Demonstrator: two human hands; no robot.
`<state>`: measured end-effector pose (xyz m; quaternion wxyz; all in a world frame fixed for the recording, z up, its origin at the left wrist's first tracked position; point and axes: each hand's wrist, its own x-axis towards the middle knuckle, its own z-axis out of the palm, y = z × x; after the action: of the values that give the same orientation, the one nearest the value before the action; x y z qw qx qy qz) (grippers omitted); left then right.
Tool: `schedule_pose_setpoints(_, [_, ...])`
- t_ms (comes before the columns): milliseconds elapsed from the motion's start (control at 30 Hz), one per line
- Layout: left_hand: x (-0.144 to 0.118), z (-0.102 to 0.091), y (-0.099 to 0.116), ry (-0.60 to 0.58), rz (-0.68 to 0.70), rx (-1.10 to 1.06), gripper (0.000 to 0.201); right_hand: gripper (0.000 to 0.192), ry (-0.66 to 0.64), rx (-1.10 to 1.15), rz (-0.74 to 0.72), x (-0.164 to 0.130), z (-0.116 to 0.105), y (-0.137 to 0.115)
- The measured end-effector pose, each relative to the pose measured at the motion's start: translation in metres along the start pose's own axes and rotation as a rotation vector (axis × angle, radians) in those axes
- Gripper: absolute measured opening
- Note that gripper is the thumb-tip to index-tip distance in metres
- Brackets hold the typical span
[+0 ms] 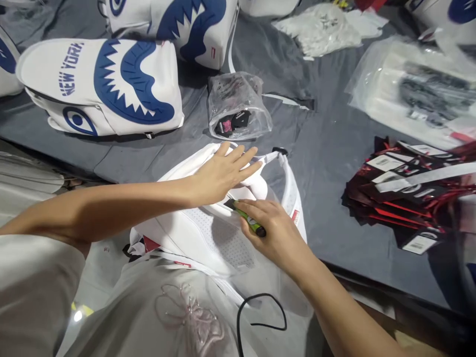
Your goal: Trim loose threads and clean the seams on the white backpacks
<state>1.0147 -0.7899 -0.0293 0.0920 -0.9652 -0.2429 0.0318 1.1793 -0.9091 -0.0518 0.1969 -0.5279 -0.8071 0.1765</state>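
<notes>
A white backpack point(208, 233) lies back side up at the table's near edge, its mesh panel facing me. My left hand point(221, 171) rests flat on its upper part, fingers spread. My right hand point(269, 230) grips a green pen-like tool point(250, 221) whose tip touches a small dark tag on the backpack just below my left hand. A white strap with a black buckle point(279, 150) runs off the backpack's far right corner.
A white backpack with a blue shark mouth and "NEW YORK" point(100, 87) lies at far left, another point(186, 25) behind it. A clear bag of small black parts point(238, 106) sits at centre. Red-black hang tags point(409, 193) are piled at right, plastic-wrapped goods point(412, 89) beyond.
</notes>
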Motion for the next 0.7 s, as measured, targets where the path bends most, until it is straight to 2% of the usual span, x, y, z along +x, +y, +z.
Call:
schedule_pose_setpoints(200, [0.007, 0.004, -0.001, -0.021, -0.008, -0.002, 0.076, 0.027, 0.092, -0.019, 0.003, -0.007, 0.008, 0.000])
schedule_pose_setpoints(400, [0.010, 0.006, -0.004, -0.046, 0.007, -0.068, 0.077, 0.025, 0.149, 0.078, 0.044, -0.004, 0.013, 0.001])
schedule_pose_setpoints(533, [0.011, 0.003, -0.005, -0.044, 0.001, -0.131, 0.081, 0.023, 0.250, 0.152, 0.048, 0.002, 0.021, -0.003])
schedule_pose_setpoints(700, [0.012, 0.001, -0.004, -0.053, 0.003, -0.082, 0.063, 0.022, 0.294, 0.076, 0.093, 0.007, 0.027, -0.011])
